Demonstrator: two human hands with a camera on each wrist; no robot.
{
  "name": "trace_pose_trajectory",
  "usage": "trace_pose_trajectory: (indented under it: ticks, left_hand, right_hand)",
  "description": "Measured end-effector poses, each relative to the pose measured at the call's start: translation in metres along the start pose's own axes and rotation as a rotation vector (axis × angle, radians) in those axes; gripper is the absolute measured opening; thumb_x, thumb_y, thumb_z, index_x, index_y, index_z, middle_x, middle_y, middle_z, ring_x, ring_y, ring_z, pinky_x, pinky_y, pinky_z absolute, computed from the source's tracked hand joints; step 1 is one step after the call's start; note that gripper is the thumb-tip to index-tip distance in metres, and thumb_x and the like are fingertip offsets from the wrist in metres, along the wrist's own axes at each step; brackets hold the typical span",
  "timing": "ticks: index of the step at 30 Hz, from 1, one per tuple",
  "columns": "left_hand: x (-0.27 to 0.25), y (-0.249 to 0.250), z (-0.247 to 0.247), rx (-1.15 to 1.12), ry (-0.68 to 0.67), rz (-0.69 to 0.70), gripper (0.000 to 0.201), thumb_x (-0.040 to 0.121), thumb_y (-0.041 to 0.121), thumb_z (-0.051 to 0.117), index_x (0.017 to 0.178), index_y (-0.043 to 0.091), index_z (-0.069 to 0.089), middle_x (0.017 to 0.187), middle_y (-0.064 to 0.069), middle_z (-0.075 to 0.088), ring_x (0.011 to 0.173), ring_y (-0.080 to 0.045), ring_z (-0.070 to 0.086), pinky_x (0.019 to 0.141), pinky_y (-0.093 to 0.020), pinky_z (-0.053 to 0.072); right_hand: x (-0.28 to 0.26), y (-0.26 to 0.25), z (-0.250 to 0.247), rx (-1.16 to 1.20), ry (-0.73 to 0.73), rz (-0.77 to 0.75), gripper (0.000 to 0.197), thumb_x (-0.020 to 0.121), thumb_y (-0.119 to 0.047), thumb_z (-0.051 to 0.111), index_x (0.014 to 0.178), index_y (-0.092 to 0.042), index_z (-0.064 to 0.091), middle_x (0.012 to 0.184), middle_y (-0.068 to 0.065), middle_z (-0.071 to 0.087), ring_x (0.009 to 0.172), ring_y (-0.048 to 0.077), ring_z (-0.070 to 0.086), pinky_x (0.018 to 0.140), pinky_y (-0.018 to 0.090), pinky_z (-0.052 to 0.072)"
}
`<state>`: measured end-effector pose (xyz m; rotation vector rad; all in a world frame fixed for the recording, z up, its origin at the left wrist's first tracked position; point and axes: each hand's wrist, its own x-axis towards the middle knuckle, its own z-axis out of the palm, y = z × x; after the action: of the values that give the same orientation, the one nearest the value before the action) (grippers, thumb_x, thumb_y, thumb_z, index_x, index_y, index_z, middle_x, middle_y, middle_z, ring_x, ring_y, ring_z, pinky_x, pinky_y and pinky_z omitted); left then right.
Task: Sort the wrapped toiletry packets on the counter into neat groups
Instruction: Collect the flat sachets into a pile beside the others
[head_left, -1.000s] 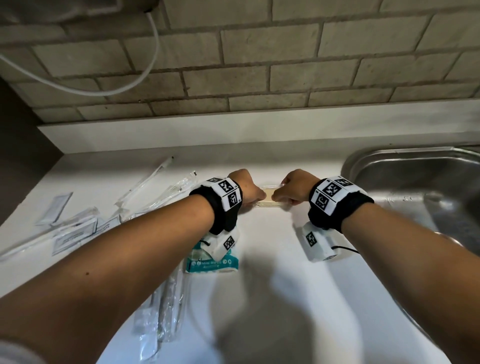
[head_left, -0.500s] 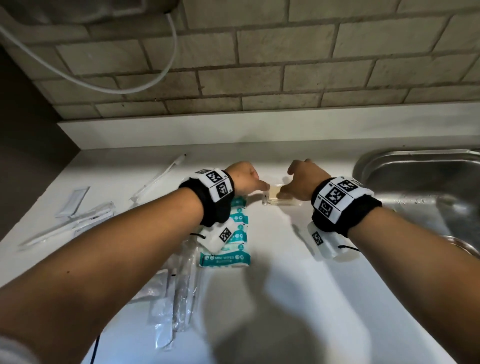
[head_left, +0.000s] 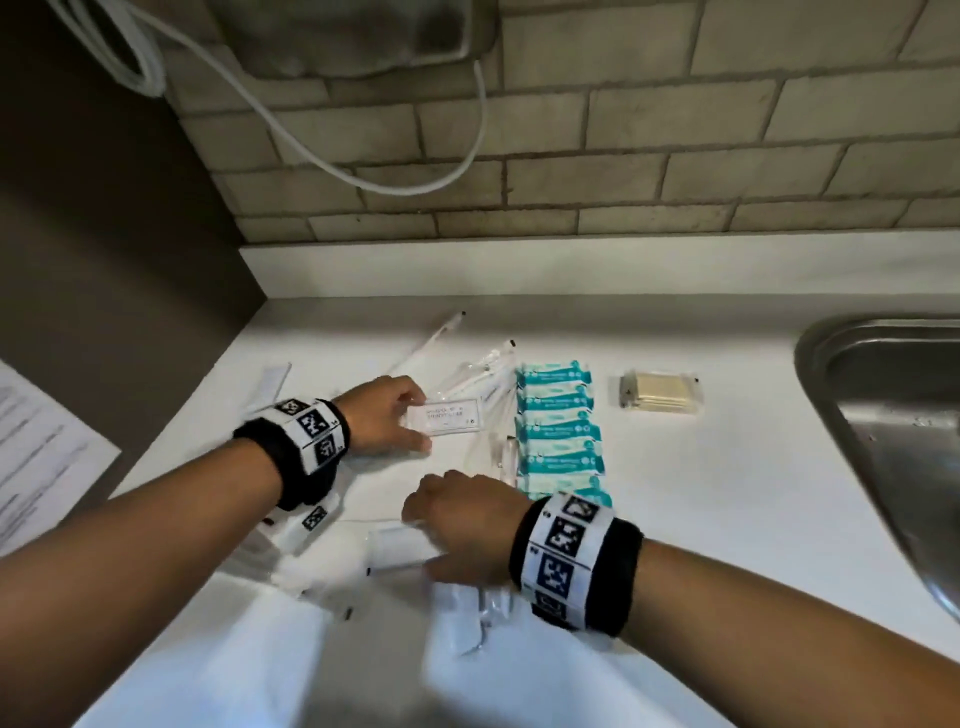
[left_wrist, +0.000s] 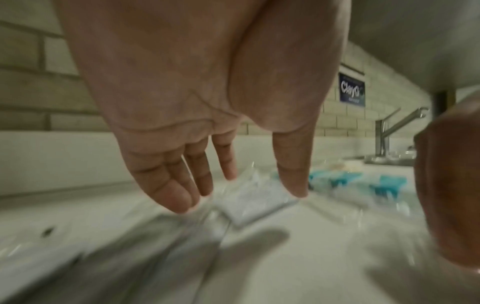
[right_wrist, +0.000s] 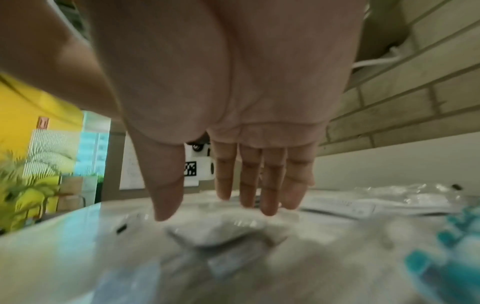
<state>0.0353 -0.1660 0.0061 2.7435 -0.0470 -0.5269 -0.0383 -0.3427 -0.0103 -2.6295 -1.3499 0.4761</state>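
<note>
A white table (head_left: 675, 519) runs under a brick wall. Both hands have left the tan packet (head_left: 660, 392) by the sink (head_left: 883, 395). The left hand (head_left: 382, 415), fingers straight, touches a labelled white packet (head_left: 449, 415); its writing is too blurry. The right hand (head_left: 462, 519), fingers straight, hovers over clear packets (head_left: 395, 545). Teal wipe packets (head_left: 558, 426) line up further right.

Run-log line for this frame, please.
left hand: open, over labelled packet | right hand: open, over clear packets | teal packets: stacked in column
</note>
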Motion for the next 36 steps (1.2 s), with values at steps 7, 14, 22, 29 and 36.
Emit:
trace_pose_trajectory:
  ticks: [7,14,22,29,36]
  left_hand:
    - [0.034,-0.013,0.018,0.209,0.114,0.074,0.063,0.082,0.054,0.064,0.136,0.025,0.05,0.122,-0.008,0.055,0.118,-0.029,0.05,0.095,-0.038,0.045]
    - [0.035,-0.02,0.01,0.116,0.181,0.114,0.036,0.081,0.034,0.07,0.116,0.029,0.062,0.11,0.002,0.068,0.098,-0.021,0.063,0.082,-0.029,0.05]
    - [0.007,-0.035,-0.003,-0.615,0.247,0.157,0.012,0.086,0.006,0.066,0.08,0.015,0.063,0.082,-0.007,0.07,0.067,-0.012,0.064,0.062,-0.024,0.052]
    - [-0.028,-0.04,-0.004,-1.024,0.021,0.059,0.015,0.093,0.004,0.052,0.095,0.013,0.063,0.084,-0.01,0.074,0.06,-0.023,0.069,0.056,-0.029,0.055]
    - [-0.03,-0.052,-0.001,-1.14,0.022,-0.009,0.026,0.096,0.001,0.037,0.104,0.011,0.059,0.09,-0.016,0.074,0.086,-0.04,0.071,0.087,-0.057,0.051]
  right_hand:
    - [0.019,-0.016,0.009,-0.098,0.005,0.091,0.034,0.081,-0.016,0.06,0.115,-0.011,0.054,0.112,0.009,0.057,0.103,0.029,0.053,0.069,0.032,0.039]
    - [0.03,-0.021,-0.028,0.238,0.002,0.36,0.014,0.093,-0.024,0.05,0.092,-0.014,0.06,0.09,0.007,0.059,0.083,0.021,0.051,0.07,0.026,0.035]
    - [0.043,-0.004,-0.06,0.576,0.125,0.569,0.022,0.097,-0.017,0.047,0.1,-0.008,0.066,0.095,0.009,0.061,0.081,0.021,0.055,0.07,0.028,0.044]
    - [0.046,0.013,-0.078,0.735,0.328,0.659,0.033,0.095,-0.017,0.049,0.113,0.006,0.064,0.093,0.017,0.058,0.08,0.024,0.054,0.065,0.031,0.049]
    - [0.055,0.023,-0.096,0.79,0.55,0.582,0.01,0.09,-0.007,0.056,0.085,-0.009,0.065,0.076,0.008,0.061,0.063,0.019,0.056,0.057,0.027,0.049]
